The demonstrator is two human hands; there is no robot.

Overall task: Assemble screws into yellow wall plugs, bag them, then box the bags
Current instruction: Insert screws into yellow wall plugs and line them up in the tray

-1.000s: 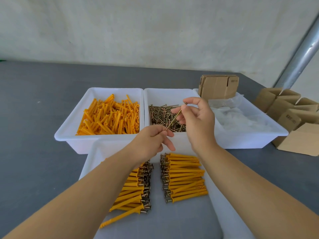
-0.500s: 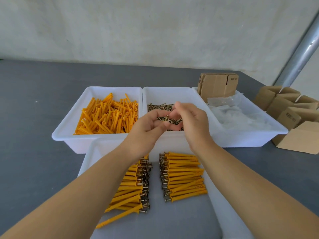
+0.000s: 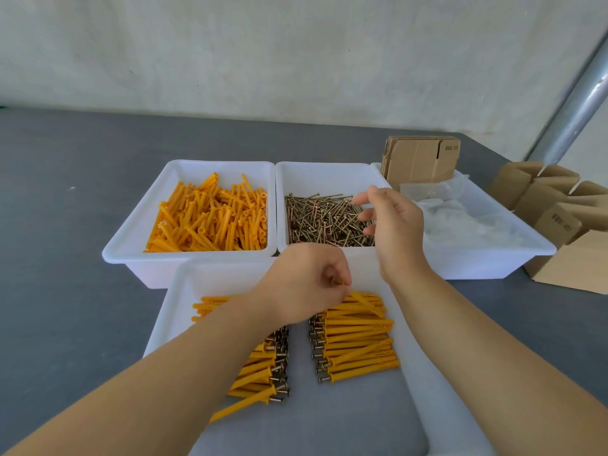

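My left hand (image 3: 309, 281) is curled over the near white tray (image 3: 171, 311), pinching a yellow plug with a screw in it (image 3: 365, 299) at the top of the right-hand row of assembled plugs (image 3: 357, 340). A second row of assembled plugs (image 3: 260, 366) lies partly under my left forearm. My right hand (image 3: 391, 225) hovers with fingers spread and empty over the bin of loose screws (image 3: 325, 218). To the left of that, another bin holds loose yellow plugs (image 3: 210, 218).
A third white bin (image 3: 513, 255) at the right holds clear plastic bags (image 3: 467, 222) and flat cardboard (image 3: 421, 158). Folded cardboard boxes (image 3: 559, 205) stand on the grey table at the far right. A metal pole (image 3: 572, 103) rises behind them.
My hands have parted. The left one came down from the screw bin to the right-hand row with the assembled plug. The right one let go and moved back over the screws.
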